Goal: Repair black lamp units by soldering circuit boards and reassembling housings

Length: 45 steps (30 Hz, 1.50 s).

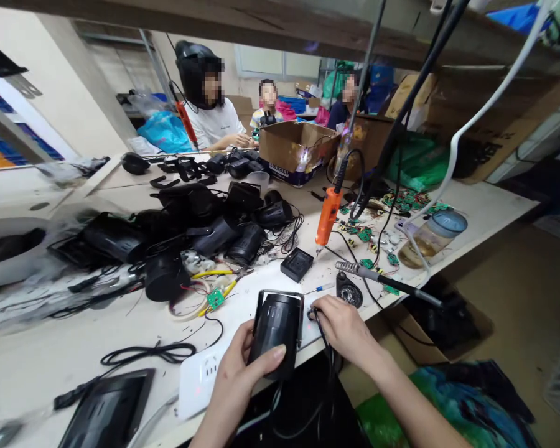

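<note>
Gripping the black housing with our left hand, we are keeping the thumb laid across its near end and the fingers curled round its left side, so the hand is closed on it at the front edge of the desk. Its long axis is running away from us, its metal-rimmed far end pointing toward the desk's middle. Our right hand is sitting just right of the housing, fingertips pinched on a thin black cable that is dropping over the desk edge. Both hands are flanking the housing; the left is the one touching it. Beyond are lying a soldering iron and an orange screwdriver.
</note>
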### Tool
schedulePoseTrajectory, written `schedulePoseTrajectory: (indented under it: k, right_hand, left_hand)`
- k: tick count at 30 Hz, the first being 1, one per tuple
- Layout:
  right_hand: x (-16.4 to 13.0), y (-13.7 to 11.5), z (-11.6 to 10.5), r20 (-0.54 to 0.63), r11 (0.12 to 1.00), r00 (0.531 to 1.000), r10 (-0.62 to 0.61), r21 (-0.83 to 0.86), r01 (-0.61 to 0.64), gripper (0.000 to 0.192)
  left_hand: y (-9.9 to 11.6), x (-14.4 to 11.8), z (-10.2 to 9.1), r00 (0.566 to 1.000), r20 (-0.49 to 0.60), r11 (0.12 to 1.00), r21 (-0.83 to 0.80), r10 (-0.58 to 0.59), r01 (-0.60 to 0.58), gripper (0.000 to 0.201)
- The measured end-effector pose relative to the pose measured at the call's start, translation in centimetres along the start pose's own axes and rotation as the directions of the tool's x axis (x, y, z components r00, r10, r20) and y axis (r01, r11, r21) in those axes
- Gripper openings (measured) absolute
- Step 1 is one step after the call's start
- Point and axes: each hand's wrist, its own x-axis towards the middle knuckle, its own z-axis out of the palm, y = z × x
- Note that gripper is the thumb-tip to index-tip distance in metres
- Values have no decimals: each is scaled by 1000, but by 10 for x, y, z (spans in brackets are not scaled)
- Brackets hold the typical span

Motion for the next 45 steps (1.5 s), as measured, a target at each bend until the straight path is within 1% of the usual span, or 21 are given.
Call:
schedulePoseTrajectory:
  k: [5, 10, 12, 16, 18, 20, 21, 23, 24, 26, 28, 31, 33, 35, 37, 39, 41, 43, 45]
  right_hand:
    - [2, -1, -3, 12, 1000, 1000, 2, -20, -1, 20]
    - [3, -3, -3, 12, 999, 999, 39, 3, -39, 19]
    - [4, -4, -4, 1, 997, 997, 71, 32, -71, 18]
    - [7, -4, -8, -35, 977, 984, 174, 133, -168, 11]
    - [5, -5, -10, -48, 961, 976, 214, 191, -201, 13]
    - [-1, -8, -11, -66, 909, 957, 281, 338, -244, 14]
    - [-6, -10, -12, -55, 858, 946, 320, 440, -265, 15]
    - [-19, -16, -12, 1, 718, 923, 385, 628, -301, 19]
    - [-26, -19, -11, 31, 654, 913, 408, 687, -316, 23]
    - [-39, -24, -9, 41, 597, 892, 451, 729, -335, 33]
    - [-49, -28, -7, -23, 605, 864, 503, 724, -332, 38]
    - [-60, -29, -8, -173, 693, 843, 510, 664, -283, 29]
    - [-65, -28, -12, -291, 764, 830, 475, 605, -225, 18]
    - [-70, -28, -17, -395, 834, 821, 413, 526, -167, 13]
    - [-74, -28, -22, -453, 893, 828, 329, 433, -118, 8]
    - [-74, -29, -26, -468, 919, 836, 286, 380, -103, 6]
    - [-70, -28, -28, -451, 910, 834, 319, 392, -136, 4]
    - [-64, -26, -26, -392, 864, 826, 406, 459, -207, 8]
    - [-57, -22, -23, -285, 779, 815, 504, 558, -287, 18]
  left_hand:
    - [-2, 2, 2, 999, -43, 1000, -6, 4, -4, 56]
    - [-4, 3, 3, 998, -54, 998, 63, 30, -27, 59]
    - [-3, 3, 4, 998, -55, 994, 103, 41, -35, 60]
    - [-1, 2, 7, 996, -61, 986, 153, 70, -60, 59]
    - [0, 1, 8, 995, -61, 983, 168, 85, -74, 60]
    - [0, 0, 9, 995, -48, 980, 183, 90, -80, 61]
    - [0, -1, 9, 995, -35, 977, 200, 90, -81, 62]
    - [1, -5, 10, 996, -1, 959, 271, 91, -88, 66]
    - [1, -6, 11, 995, 13, 943, 319, 99, -98, 68]
    - [4, -10, 13, 990, 46, 901, 409, 136, -144, 70]
    - [7, -13, 18, 979, 93, 860, 469, 180, -203, 68]
    - [13, -16, 25, 966, 177, 830, 496, 191, -255, 65]
    - [15, -16, 30, 962, 216, 834, 490, 166, -253, 66]
    - [14, -16, 35, 962, 231, 838, 488, 147, -246, 68]
    - [12, -16, 37, 964, 221, 832, 500, 146, -240, 69]
    - [10, -15, 38, 967, 203, 828, 507, 153, -238, 70]
    - [8, -14, 37, 970, 193, 838, 497, 147, -225, 71]
    - [9, -13, 35, 973, 201, 865, 462, 112, -195, 70]
    - [10, -11, 32, 966, 247, 905, 390, 75, -170, 70]
